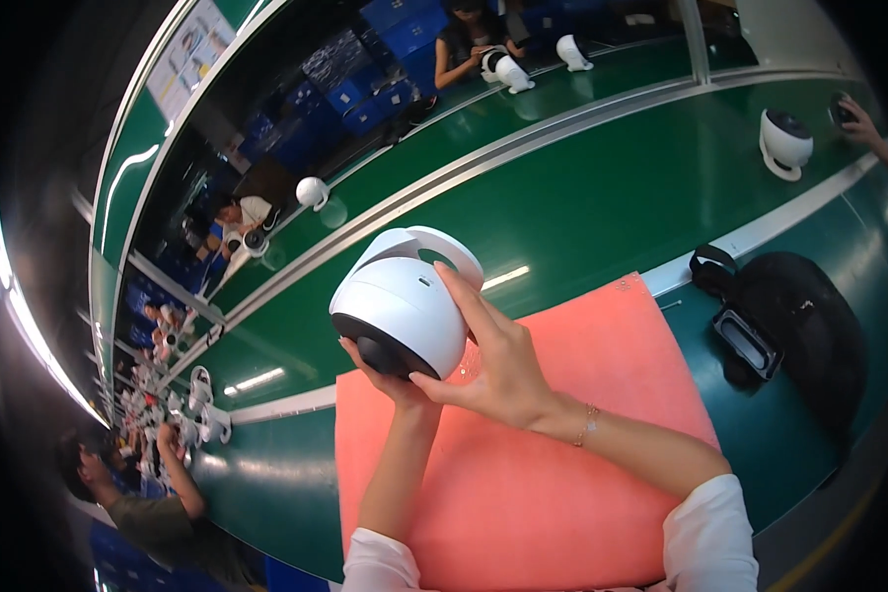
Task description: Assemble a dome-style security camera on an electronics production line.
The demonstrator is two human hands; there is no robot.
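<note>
Your left hand and right hand grip a white, rounded camera, black-faced, above the pink mat's far-left part; the far-left poster's print is illegible.

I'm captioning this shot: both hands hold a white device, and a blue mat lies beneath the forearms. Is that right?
Colour's wrong: in the head view, the mat beneath the forearms is pink. The left hand and right hand do hold the white device.
</note>
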